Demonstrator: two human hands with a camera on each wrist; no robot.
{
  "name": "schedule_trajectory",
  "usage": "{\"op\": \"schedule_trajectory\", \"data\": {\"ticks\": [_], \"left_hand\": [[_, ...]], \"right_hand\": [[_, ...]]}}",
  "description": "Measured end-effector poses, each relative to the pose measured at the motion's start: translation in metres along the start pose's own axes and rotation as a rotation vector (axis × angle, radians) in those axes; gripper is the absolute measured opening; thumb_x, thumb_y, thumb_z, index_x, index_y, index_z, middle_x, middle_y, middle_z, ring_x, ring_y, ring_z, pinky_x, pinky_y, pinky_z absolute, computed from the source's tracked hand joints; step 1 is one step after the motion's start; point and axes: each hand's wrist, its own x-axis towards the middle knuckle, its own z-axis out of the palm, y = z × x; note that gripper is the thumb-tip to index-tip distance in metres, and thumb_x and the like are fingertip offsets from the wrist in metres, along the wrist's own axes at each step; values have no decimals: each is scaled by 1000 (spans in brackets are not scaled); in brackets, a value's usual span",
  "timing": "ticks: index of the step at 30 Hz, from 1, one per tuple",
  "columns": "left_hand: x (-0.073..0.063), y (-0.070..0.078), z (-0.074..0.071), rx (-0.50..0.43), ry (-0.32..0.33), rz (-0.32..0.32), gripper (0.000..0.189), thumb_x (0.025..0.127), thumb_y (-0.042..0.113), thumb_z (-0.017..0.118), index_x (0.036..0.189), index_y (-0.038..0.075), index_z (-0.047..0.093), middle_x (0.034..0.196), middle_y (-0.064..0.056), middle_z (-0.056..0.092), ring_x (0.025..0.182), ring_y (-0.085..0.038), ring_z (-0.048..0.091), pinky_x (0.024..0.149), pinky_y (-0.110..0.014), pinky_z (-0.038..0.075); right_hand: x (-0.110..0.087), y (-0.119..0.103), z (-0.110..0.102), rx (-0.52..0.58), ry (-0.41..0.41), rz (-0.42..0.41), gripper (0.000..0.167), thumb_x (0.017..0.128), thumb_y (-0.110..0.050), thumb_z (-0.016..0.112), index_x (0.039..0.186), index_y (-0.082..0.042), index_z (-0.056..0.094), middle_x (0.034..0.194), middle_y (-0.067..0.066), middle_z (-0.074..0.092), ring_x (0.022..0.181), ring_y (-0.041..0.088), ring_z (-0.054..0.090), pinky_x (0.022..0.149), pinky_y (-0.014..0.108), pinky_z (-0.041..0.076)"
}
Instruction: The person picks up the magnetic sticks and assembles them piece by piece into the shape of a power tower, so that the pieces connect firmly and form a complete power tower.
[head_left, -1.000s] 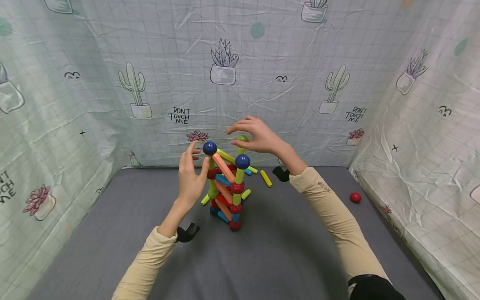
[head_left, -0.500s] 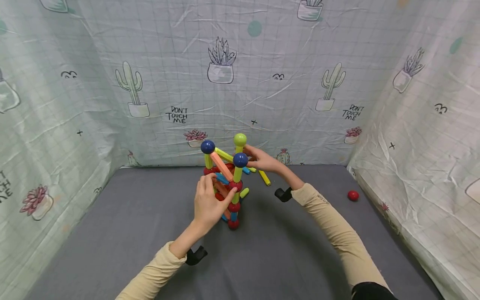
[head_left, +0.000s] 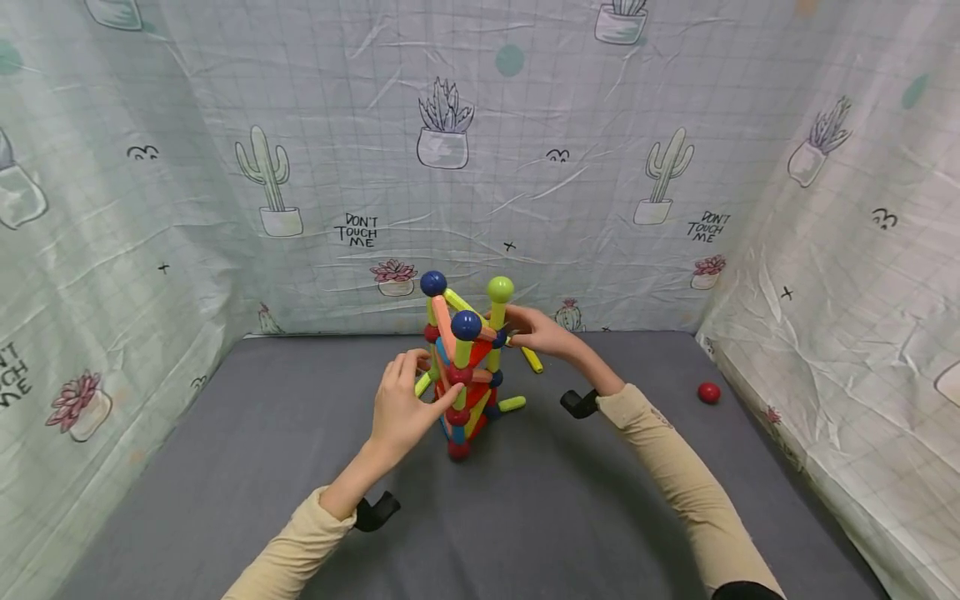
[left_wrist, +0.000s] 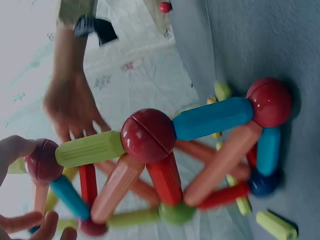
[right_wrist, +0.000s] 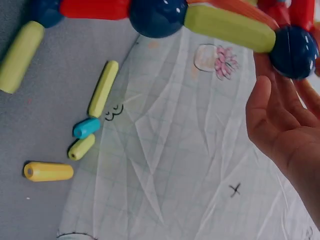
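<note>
A tall tower of magnetic building sticks and balls stands on the grey cloth. Two dark blue balls and a light green ball top its posts. My left hand grips its near left side; in the left wrist view the thumb rests on a red ball, with curled fingers below. My right hand holds the far right post around a dark blue ball; the tower partly hides its fingertips. A light green stick juts from the tower's foot on the right.
Behind the tower lie loose sticks, among them a yellow one, a blue one and a long light green one. A red ball lies far right. A patterned curtain encloses the back and sides.
My left hand has come down from beside the top onto the tower's side. My right hand has lowered from the green ball to the post. The tower has turned, its green-topped post swinging right.
</note>
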Motion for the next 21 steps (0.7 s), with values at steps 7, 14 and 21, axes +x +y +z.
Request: {"op": "schedule_trajectory", "data": {"ticks": [7,14,21], "left_hand": [[12,-19,-4,-99,-47,72,30,76,13,68,103,5,59,87,-9,63,79,-23,54,66,-34,45],[21,-29,-1,-175,-94,72,30,80,9,61,110,7,58,89,-9,62,79,-20,57,62,-31,45],[24,-27,0,-216,-90,52,29,81,9,60,109,7,58,89,-9,60,80,-19,56,62,-31,44]], "right_hand": [[-36,-5,0,40,15,33,48,85,4,43,131,7,32,117,27,46,101,37,53,78,35,47],[-58,-1,9,37,76,-26,42,88,1,44,129,5,37,120,25,48,98,37,55,77,42,49],[-71,24,35,-223,204,13,32,88,-3,48,120,-1,49,110,18,58,90,26,60,73,30,50]]}}
